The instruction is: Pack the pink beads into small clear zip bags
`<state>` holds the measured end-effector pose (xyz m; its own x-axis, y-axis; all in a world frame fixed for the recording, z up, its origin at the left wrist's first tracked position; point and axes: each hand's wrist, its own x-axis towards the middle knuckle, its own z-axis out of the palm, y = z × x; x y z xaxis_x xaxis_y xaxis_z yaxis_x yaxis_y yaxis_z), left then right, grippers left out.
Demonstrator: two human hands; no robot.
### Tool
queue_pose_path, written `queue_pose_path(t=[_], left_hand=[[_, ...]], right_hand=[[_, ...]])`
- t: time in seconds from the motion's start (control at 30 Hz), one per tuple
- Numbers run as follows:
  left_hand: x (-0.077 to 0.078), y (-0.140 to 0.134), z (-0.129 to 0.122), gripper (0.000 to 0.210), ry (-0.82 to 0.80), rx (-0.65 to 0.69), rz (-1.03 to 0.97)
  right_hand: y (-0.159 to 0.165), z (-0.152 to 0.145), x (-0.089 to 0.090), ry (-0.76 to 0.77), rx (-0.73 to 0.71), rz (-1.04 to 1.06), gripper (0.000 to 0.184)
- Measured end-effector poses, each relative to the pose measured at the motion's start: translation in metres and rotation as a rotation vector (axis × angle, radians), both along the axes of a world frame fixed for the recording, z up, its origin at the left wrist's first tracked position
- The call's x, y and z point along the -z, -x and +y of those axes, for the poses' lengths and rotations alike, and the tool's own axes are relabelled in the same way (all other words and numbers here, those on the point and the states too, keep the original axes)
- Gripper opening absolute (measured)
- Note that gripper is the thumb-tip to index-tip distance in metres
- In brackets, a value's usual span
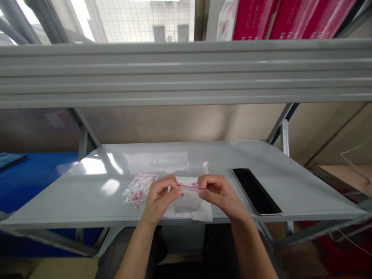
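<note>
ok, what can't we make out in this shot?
Head view, red cord: full length unclear, ends lost in the grip of the left hand and right hand.
Head view, plastic bag: pink contents too small and blurred to identify.
Head view, red boxes: tops cut off by the upper edge, bottoms hidden by the grey beam.

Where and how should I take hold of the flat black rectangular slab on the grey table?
Once your right grip releases the thin red cord, probably span the flat black rectangular slab by its two long edges near its closer short end, from the front and above. It lies flat on the grey table, that end close to the front edge, long sides uncovered.
</note>
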<state>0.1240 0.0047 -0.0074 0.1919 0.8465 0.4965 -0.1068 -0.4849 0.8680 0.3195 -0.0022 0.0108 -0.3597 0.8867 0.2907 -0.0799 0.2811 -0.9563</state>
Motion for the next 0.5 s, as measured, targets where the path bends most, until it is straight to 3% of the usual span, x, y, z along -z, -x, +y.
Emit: queue_pose_path(t=[0.27,0.43,0.5], left_hand=[[-0.009,0.004,-0.004,0.018,-0.238,-0.022,0.145],[-0.016,0.000,-0.010,0.017,-0.382,-0.147,0.317],[-0.017,-0.003,-0.011,0.018,-0.404,-0.176,0.359]], right_hand=[[-0.014,-0.006,-0.006,-0.112,0.010,-0.113,0.030],[-0.015,-0.007,-0.013,-0.291,0.208,-0.330,0.011],[-0.010,-0.007,-0.014,-0.353,0.209,-0.318,0.019]])
